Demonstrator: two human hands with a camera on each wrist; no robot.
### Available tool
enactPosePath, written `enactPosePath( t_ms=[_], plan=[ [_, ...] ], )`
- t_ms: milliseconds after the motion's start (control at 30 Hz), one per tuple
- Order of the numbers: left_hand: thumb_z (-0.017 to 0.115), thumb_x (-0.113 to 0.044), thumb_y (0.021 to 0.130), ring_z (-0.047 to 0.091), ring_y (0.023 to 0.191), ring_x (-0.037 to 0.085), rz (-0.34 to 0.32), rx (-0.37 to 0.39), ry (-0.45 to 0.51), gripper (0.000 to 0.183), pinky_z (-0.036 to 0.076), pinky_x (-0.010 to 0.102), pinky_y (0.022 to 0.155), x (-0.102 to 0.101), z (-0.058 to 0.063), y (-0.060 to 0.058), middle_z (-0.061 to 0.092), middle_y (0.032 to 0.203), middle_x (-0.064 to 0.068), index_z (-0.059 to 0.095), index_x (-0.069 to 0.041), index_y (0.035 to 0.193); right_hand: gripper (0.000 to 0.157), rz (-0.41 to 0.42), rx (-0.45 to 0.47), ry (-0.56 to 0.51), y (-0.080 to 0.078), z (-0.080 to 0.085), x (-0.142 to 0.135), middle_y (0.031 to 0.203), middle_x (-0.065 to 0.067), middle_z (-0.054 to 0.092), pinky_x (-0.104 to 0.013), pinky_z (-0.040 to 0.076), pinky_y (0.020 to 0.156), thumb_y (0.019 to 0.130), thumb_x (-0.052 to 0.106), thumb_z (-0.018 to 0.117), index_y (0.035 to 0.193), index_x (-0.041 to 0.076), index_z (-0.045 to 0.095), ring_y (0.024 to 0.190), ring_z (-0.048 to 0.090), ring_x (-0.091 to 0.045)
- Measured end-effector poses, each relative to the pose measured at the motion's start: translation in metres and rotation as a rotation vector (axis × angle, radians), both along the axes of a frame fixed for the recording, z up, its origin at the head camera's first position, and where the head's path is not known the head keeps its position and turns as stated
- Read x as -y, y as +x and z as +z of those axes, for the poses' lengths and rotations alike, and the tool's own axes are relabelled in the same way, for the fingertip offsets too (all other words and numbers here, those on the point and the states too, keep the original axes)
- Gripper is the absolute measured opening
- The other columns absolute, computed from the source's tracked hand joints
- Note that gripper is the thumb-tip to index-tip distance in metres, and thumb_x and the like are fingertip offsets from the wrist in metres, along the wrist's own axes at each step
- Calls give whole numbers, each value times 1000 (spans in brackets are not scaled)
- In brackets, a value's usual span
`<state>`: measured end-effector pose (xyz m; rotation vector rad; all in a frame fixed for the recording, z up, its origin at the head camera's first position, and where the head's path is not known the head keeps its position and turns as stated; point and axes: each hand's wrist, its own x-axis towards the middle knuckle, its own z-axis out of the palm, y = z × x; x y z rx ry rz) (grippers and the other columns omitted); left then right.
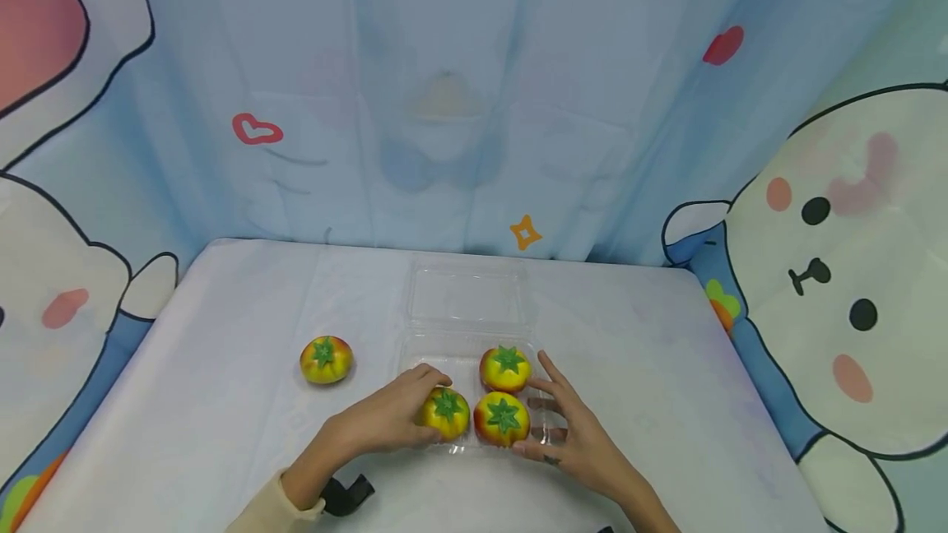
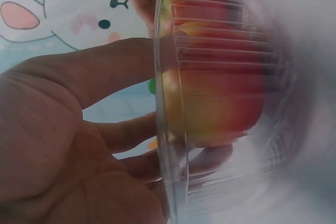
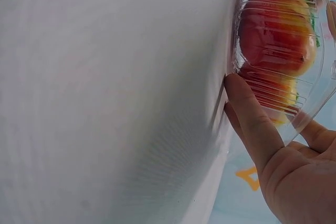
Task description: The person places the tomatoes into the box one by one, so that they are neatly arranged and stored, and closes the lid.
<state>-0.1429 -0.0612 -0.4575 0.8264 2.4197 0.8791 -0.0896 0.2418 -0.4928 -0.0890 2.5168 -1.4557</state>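
My left hand (image 1: 400, 412) holds a yellow-red fruit (image 1: 446, 414) with a green star-shaped top, like a tomato or persimmon, at the front left of a clear plastic clamshell box (image 1: 435, 348). In the left wrist view, the thumb and fingers (image 2: 210, 158) lie around the fruit (image 2: 215, 106), seen through the ribbed box wall. Two matching fruits, one behind (image 1: 505, 368) and one in front (image 1: 502, 419), sit in the box's right half. My right hand (image 1: 573, 434) touches the box's right side, its fingers spread and fairly straight; the right wrist view shows fingers (image 3: 252, 116) against the outer wall.
Another such fruit (image 1: 326, 359) stands on the white-covered table (image 1: 244, 336), left of the box. The box lid (image 1: 467, 294) lies folded back behind it. A blue cartoon-print cloth (image 1: 444, 105) hangs behind the table. A black strap (image 1: 346, 496) is by the left wrist.
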Motion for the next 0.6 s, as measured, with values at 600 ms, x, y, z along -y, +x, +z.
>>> enactPosePath(
  t_ms=[600],
  plan=[
    [80,-13,94,56,141,33,128,-90,235,73,53,51,114,38,17,2,50,161,6,45,-18,158,105,3,17,-4,-2,1,2,181,5,5,-33,65,94,77,36,95,164,33,37,141,56,-38]
  ],
)
